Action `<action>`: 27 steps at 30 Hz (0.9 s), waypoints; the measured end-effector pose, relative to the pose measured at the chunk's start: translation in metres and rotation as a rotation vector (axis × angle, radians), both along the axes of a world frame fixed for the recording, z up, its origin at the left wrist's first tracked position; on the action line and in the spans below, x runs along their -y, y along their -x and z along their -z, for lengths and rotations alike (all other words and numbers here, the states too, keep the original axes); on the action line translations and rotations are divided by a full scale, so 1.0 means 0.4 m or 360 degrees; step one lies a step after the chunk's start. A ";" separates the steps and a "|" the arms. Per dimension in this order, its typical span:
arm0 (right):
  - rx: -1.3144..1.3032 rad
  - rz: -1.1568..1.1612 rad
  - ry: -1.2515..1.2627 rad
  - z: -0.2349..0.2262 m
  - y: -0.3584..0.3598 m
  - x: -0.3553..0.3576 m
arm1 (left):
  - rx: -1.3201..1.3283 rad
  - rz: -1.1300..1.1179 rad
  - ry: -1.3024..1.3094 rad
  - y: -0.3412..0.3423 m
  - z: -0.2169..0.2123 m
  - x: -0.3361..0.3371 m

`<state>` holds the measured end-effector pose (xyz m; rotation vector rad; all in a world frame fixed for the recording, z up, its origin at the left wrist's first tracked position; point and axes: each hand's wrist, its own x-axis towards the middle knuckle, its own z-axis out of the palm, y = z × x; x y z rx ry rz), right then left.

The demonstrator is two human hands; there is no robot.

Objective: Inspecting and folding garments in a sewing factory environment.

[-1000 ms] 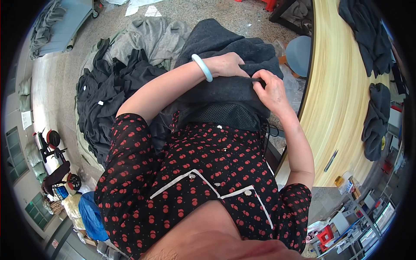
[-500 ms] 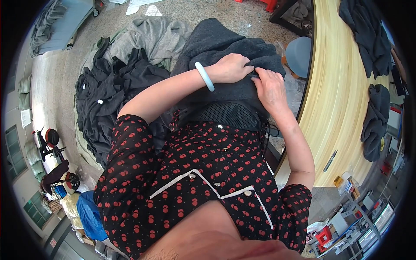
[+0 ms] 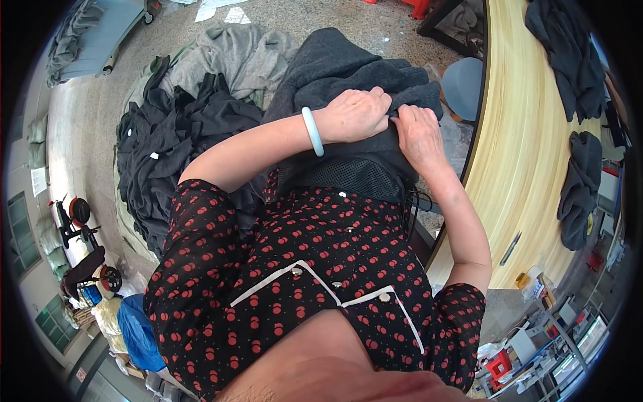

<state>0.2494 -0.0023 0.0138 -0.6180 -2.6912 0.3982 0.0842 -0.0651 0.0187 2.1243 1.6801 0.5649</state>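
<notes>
A dark grey knit garment [image 3: 335, 63] lies bunched across my lap, over a black mesh cloth [image 3: 341, 179]. My left hand [image 3: 355, 115], with a pale bangle [image 3: 312, 132] on its wrist, is closed with its fingers curled into the knit. Close beside it, my right hand [image 3: 420, 137] pinches the same garment between thumb and fingers. The fingertips of both hands nearly meet; the small bit of fabric between them is mostly hidden.
Piles of black garments [image 3: 184, 144] and light grey garments [image 3: 238, 57] lie on the floor to my left. A wooden table [image 3: 516, 154] runs along my right, bearing folded dark garments [image 3: 581, 187] and a pen-like tool [image 3: 511, 248]. A grey round stool [image 3: 462, 87] stands beside it.
My left hand has turned and curled more tightly, shifting slightly nearer to me. My right hand has stayed almost in place on the garment.
</notes>
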 end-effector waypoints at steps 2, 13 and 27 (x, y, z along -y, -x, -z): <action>0.0011 -0.0001 -0.0007 -0.003 0.000 -0.002 | -0.0010 0.0000 0.0019 -0.002 0.003 0.000; 0.0017 -0.0139 0.0310 -0.037 -0.017 -0.038 | 0.0298 0.0142 0.0042 0.020 0.019 -0.020; 0.0340 0.0039 0.1324 -0.088 0.026 -0.072 | 0.0890 0.0127 0.0993 0.156 0.020 -0.001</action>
